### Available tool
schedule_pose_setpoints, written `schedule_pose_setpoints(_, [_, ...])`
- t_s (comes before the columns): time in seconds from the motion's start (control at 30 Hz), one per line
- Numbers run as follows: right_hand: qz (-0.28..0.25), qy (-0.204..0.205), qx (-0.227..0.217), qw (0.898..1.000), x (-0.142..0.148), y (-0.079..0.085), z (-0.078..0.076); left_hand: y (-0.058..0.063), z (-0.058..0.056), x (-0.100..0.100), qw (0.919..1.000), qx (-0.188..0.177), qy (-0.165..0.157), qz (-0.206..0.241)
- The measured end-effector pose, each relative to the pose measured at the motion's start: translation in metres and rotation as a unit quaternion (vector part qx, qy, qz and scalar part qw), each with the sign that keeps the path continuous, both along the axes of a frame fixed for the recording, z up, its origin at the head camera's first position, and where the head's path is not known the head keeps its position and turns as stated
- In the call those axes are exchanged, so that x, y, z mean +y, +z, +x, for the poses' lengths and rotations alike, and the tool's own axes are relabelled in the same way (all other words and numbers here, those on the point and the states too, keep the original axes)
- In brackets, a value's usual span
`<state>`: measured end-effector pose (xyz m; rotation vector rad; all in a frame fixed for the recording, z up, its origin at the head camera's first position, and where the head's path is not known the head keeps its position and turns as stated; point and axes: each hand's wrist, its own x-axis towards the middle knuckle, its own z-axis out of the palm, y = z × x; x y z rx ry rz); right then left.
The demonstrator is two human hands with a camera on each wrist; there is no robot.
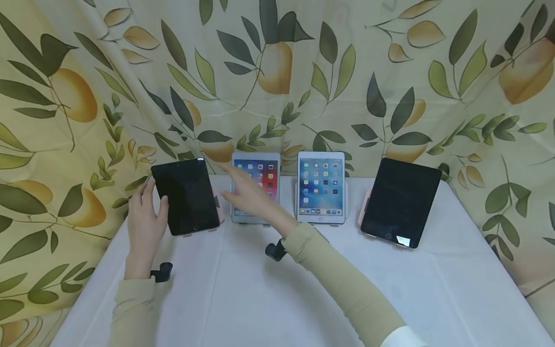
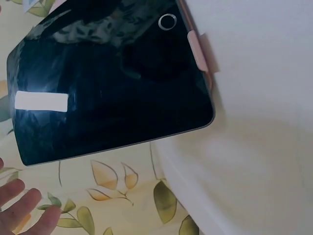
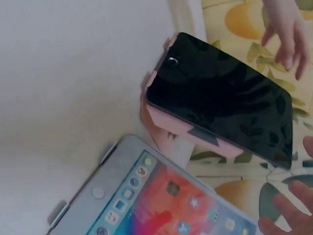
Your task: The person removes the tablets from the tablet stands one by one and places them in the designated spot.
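At the far left of the row, a black-screened tablet (image 1: 186,197) leans on a pink stand (image 3: 164,120). My left hand (image 1: 146,219) hovers by its left edge, thumb spread from the fingers; in the left wrist view its fingertips (image 2: 25,205) appear apart from the tablet. Reaching leftward across a white tablet with a lit red and blue home screen (image 1: 270,176), my right hand (image 1: 253,195) partly covers that screen. Its fingers (image 3: 299,196) look extended, holding nothing, in the right wrist view. Whether it touches the white tablet cannot be told.
Right of centre stands another white tablet (image 1: 321,188) with a blue home screen. A tilted dark tablet (image 1: 401,202) occupies the right end. All stand on a white-covered table (image 1: 243,299), backed by a leaf-and-fruit patterned curtain (image 1: 347,72).
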<state>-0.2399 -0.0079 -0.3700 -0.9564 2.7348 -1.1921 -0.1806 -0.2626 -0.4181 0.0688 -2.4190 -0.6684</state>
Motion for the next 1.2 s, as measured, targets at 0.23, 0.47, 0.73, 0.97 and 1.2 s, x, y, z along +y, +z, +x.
schedule_pose_setpoints(0.23, [0.003, 0.016, -0.027, 1.0, -0.029, -0.006, -0.012, 0.008, -0.011, -0.009, 0.9994, -0.015, 0.004, 0.03])
schedule_pose_setpoints(0.47, [-0.045, 0.006, -0.044, 0.998, -0.048, -0.01, -0.023, 0.014, -0.02, -0.018, 0.9987, -0.032, 0.013, 0.037])
schedule_pose_setpoints(0.73, [-0.146, -0.028, -0.092, 0.985, -0.064, -0.016, -0.033, 0.013, -0.03, -0.026, 0.998, -0.046, 0.011, 0.042])
schedule_pose_setpoints(0.97, [-0.176, -0.059, -0.112, 0.976, -0.071, -0.019, -0.039, 0.009, -0.039, -0.027, 0.9957, -0.049, -0.012, 0.078])
schedule_pose_setpoints(1.2, [-0.172, -0.056, -0.114, 0.977, -0.073, -0.022, -0.041, 0.004, -0.046, -0.029, 0.9933, -0.017, -0.014, 0.113])
